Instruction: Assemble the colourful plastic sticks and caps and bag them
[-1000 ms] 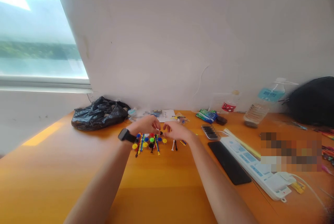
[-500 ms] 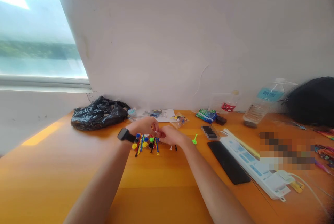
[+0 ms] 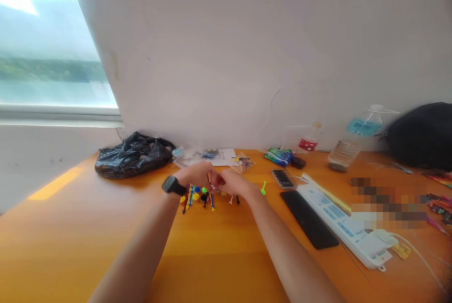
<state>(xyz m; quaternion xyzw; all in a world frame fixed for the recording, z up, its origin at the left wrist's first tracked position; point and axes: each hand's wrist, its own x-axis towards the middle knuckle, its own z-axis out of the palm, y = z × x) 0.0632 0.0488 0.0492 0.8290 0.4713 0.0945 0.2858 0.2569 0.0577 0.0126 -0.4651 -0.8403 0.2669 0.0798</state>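
My left hand, with a black watch on its wrist, and my right hand meet fingertip to fingertip over a cluster of small coloured plastic pegs and discs on the orange table. Both hands are pinched on a tiny piece between them; it is too small to name. Black and white pegs lie just under my right hand. A single green peg lies to its right.
A black plastic bag sits at the back left. Papers and small packets lie by the wall. To the right are a phone, a black slab, a white power strip, bottles and a dark bag.
My hands have closed together from a small gap into a shared pinch. The green peg, hidden before, now lies in the open right of my right hand.
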